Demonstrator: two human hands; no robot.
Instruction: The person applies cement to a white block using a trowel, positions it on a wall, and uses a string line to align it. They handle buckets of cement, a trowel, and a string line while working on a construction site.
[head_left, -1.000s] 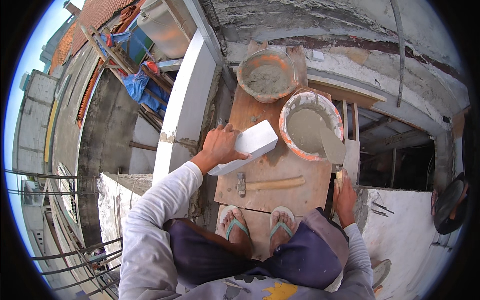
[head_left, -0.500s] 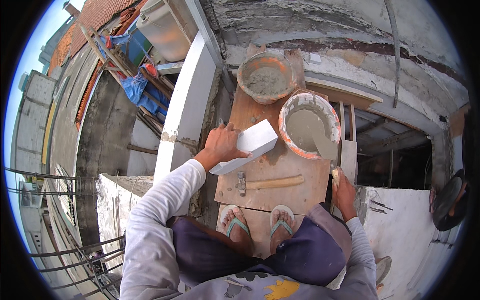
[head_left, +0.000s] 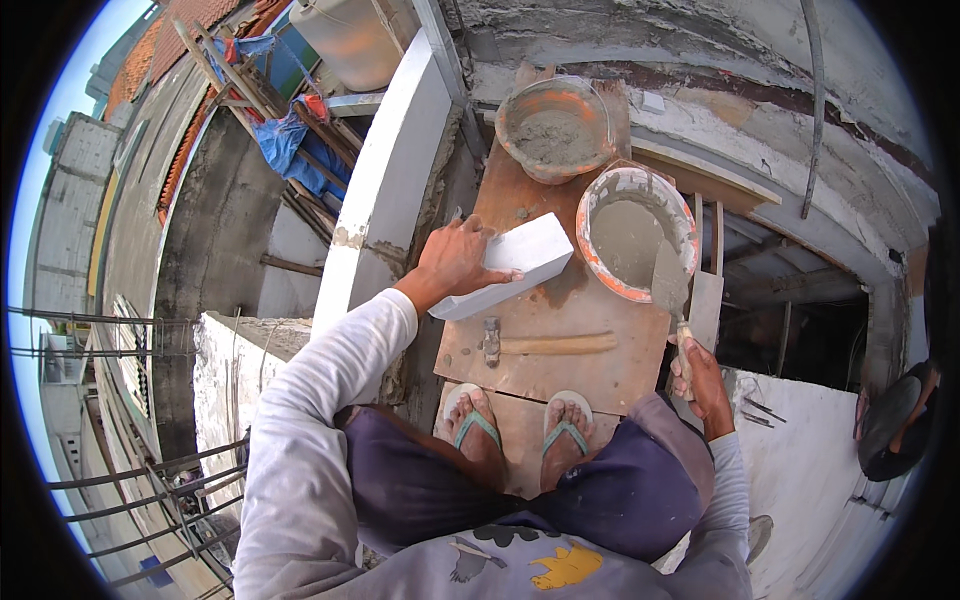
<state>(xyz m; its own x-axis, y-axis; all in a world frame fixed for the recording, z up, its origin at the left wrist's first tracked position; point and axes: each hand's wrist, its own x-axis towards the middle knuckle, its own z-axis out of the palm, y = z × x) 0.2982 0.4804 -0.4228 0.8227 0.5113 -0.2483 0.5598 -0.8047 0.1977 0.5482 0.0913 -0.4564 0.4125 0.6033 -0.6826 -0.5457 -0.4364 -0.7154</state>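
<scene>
My left hand (head_left: pixel 457 258) is closed over the near left end of a white block (head_left: pixel 515 265), thumb along its front side. In my right hand (head_left: pixel 704 379) is the wooden handle of a trowel (head_left: pixel 671 278), its mortar-coated blade reaching over the right rim of the nearer bucket (head_left: pixel 587 265). Wet grey mortar (head_left: pixel 628 242) fills much of that orange, splattered bucket. Behind it stands a second orange bucket (head_left: pixel 508 128) with thicker grey mortar inside. Close to my feet, a hammer (head_left: pixel 545 344) with a wooden handle lies on the boards.
I stand in sandals on wooden boards (head_left: pixel 560 380). A white-topped wall (head_left: pixel 392 165) runs along the left, with bare steel rods (head_left: pixel 150 484) lower down. At the right is a dark opening (head_left: pixel 800 330) beside a pale wall (head_left: pixel 790 450). Rough concrete (head_left: pixel 640 40) rises at the far side.
The trowel blade has swung more upright at the bucket's right rim, and more of its handle shows in my right hand. My left hand keeps its hold on the block. The whole view has shifted slightly.
</scene>
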